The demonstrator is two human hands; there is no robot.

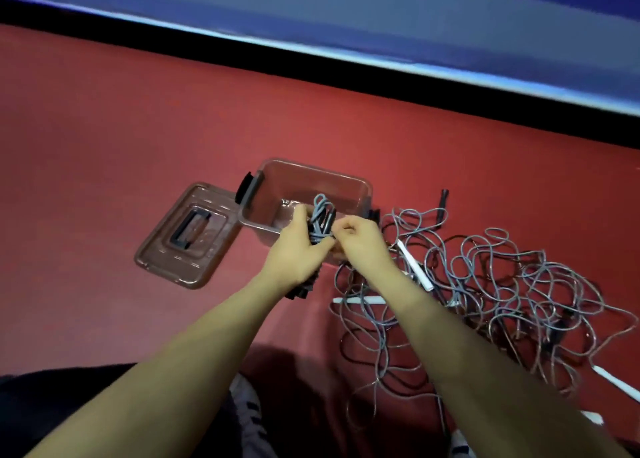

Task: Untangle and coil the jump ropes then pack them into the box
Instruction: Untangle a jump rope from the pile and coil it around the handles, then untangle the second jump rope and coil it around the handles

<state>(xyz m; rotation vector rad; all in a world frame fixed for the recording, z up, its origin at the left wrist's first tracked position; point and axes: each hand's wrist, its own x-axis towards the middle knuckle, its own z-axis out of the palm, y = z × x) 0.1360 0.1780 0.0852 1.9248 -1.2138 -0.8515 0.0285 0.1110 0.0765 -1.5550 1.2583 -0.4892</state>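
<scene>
Head view: we hold both hands close together over the near edge of the box (349, 180), each of them on one small coiled rope bundle (320, 220). Our left hand (298, 249) grips the bundle from the left, fingers wrapped around its grey loops, and black handles (301, 289) stick out below the palm toward us. Our right hand (356, 239) sits just right of the bundle with fingers curled, pinching at the wrap around its middle; we cannot tell exactly which strand it holds. The bundle's upper loops rise above the hands, over the open box. The box is clear plastic with dark latches at its ends, standing on the red floor (138, 128). Its lid (187, 237), with a dark handle on top, lies flat on the floor just left of the box. To the right of our right forearm a big tangle of ropes (491, 294) spreads across the floor, grey and dark cords looped over one another, with several white handles (414, 267) and one black handle tip poking out on the far side.
</scene>
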